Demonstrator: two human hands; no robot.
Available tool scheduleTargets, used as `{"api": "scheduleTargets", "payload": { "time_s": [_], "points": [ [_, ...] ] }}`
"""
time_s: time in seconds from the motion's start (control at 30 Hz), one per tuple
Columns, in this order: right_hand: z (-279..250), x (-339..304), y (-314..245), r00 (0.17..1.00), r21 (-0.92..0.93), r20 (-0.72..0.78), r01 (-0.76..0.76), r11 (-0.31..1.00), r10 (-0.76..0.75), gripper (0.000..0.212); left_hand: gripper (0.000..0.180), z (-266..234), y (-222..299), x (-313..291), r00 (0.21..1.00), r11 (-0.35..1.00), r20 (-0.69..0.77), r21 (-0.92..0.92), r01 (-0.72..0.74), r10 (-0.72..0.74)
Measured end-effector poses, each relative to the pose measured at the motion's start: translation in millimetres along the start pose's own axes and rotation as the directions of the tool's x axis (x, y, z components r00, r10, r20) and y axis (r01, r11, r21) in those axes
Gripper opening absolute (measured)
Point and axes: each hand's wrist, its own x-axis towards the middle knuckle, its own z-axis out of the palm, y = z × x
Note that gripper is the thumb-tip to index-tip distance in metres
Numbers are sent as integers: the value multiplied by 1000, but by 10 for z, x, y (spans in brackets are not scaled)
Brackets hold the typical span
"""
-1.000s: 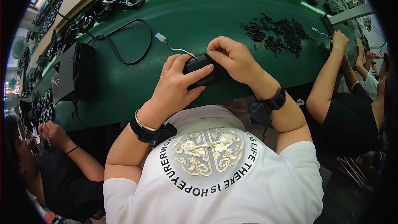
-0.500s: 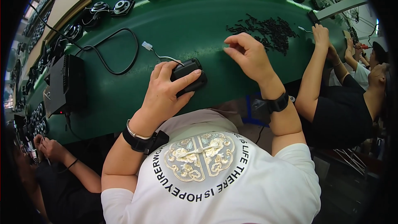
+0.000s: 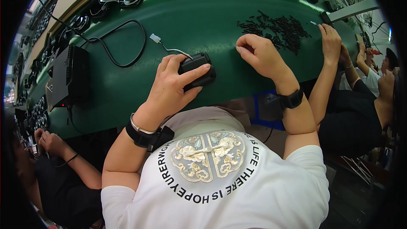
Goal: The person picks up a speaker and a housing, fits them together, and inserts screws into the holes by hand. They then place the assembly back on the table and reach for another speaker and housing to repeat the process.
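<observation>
Two-sidedly clasping probably light, stiff speaker housing with left hand beside its ten-o'clock lead, pinching right hand closed.

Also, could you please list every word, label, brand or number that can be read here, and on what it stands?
White shirt: dark capital letters curve around an embroidered emblem; legible, but I do not copy wording.
Black casing under the left hand: no text I can make out.
Black box at left: none readable.
</observation>
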Motion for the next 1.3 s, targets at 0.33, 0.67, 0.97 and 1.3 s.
{"api": "scheduleTargets", "payload": {
  "time_s": [0.33, 0.67, 0.97, 1.3],
  "points": [
    [511, -254, -291, 986, 303, -33, 164, 939, -162, 6, 59, 1, 5, 16, 1000, 1000, -8, 15, -10, 10],
    [377, -171, -365, 996, 226, -11, 89, 970, -89, 15, 60, 5, -2, 13, 1000, 1000, -20, 8, -16, 16],
    [-63, 504, 401, 937, -407, -330, -31, 913, -115, 22, 59, 6, -14, 5, 1000, 999, -18, 23, -22, 22],
    [241, 187, -195, 863, -145, -348, 336, 931, -366, 16, 57, 20, -33, -18, 1000, 1000, -23, 26, -3, 4]
  ]
}}
